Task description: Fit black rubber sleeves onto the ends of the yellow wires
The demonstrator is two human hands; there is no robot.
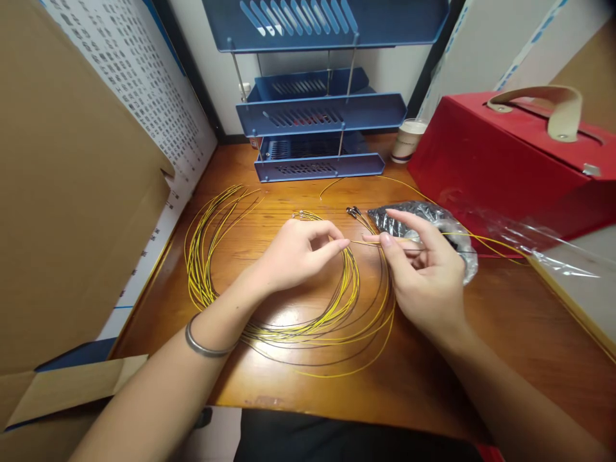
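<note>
Thumb and forefinger of my left hand (pixel 308 250) pinch the end of a thin wire above the table. My right hand (pixel 426 263) grips the same yellow and black wire (pixel 447 235) between thumb and fingers, its forefinger raised. From there the wire runs off to the right, past the red box. Beneath both hands lies a loose coil of yellow and black wires (pixel 274 333), its cut ends fanned out at the upper left. Small dark tips (pixel 353 211) on some wires rest beside a clear plastic bag of black parts (pixel 409 217), partly behind my right hand.
A blue tiered tray rack (pixel 317 168) stands at the back, with a paper cup (pixel 408 140) beside it. On the right is a red box (pixel 510 167) with a beige handle. An open cardboard box (pixel 77 192) borders the wooden table (pixel 168 333) on the left.
</note>
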